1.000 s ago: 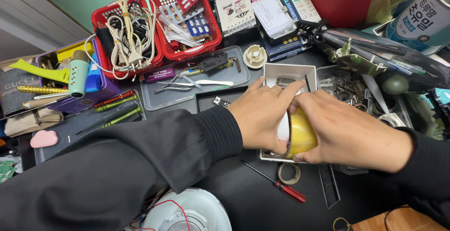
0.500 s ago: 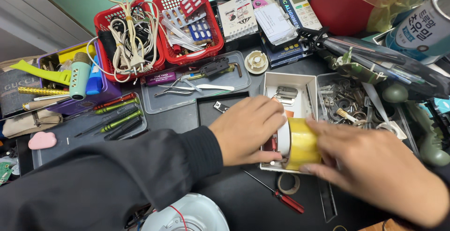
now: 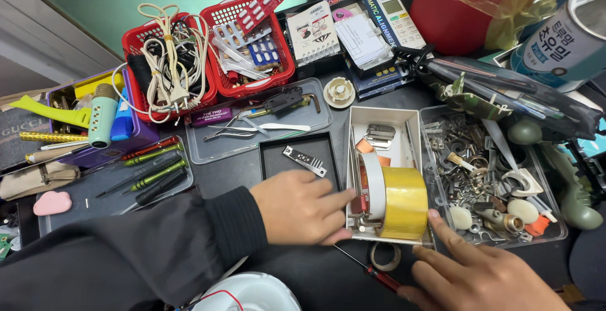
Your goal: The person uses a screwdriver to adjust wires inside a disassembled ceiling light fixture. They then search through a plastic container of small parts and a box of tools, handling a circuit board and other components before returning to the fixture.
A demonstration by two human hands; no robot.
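Left hand: I see my left hand (image 3: 303, 207) lying flat, knuckles up, fingers loosely together and pointing right. Its fingertips touch the left wall of the white tray (image 3: 385, 116), down at the near corner, and it grips nothing.

Right hand: my right hand (image 3: 476, 273) comes in from the lower right, open, fingers spread. The forefinger tip touches the near right corner of the white tray, just under the yellow tape roll (image 3: 404, 202). Nothing is clamped in it.

Yellow tape roll: stands on edge in the near end of the white tray, free of both hands, between the two sets of fingertips.

White tape roll (image 3: 374, 185): thinner, also on edge, pressed against the left side of the yellow one.

White tray, far end: holds small metal clips and an orange scrap.

Near the tray: a small clear tape ring (image 3: 385, 256) and a red-handled screwdriver (image 3: 372, 272) lie on the dark table just in front of it.

Left of the tray: a black tray (image 3: 273, 166) with a nail clipper (image 3: 304, 161) in it.

Right of the tray: a clear box (image 3: 555, 232) full of metal hardware, touching the white tray's side.

Farther off: two red baskets (image 3: 218, 17) with cables and pill strips sit well apart at the back.
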